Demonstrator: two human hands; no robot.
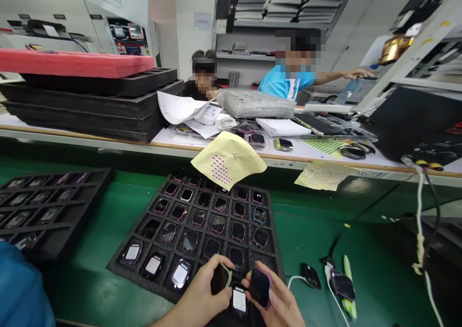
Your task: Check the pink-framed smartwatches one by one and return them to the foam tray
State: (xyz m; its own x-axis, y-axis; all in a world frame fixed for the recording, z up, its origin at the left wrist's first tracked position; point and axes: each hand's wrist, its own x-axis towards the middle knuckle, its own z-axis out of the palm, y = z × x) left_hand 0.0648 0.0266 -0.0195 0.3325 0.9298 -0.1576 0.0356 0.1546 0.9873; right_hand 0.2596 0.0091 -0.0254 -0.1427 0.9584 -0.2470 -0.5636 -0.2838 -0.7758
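My left hand (pixel 207 288) is closed on a smartwatch body with a pale green frame (pixel 221 279), its dark face partly covered by my fingers. Beside it, my right hand (pixel 279 300) grips a smartwatch body with a purple frame (pixel 260 286), dark screen facing up. Both hands are over the near edge of a black foam tray (pixel 140 269), whose square slots hold many watch bodies. Between my hands, a watch with a white lit screen (pixel 239 299) sits in the tray. More white-screened watches, such as one at the front left (pixel 132 252), lie in the front row.
A second foam tray (pixel 75 221) of watches lies at left, near a blue sleeve (pixel 21 288). On the green bench at right are a watch on a cable (pixel 342 284) and a small black device (pixel 311 275). Foam trays (pixel 90 110) are stacked on the shelf. Two people are behind it.
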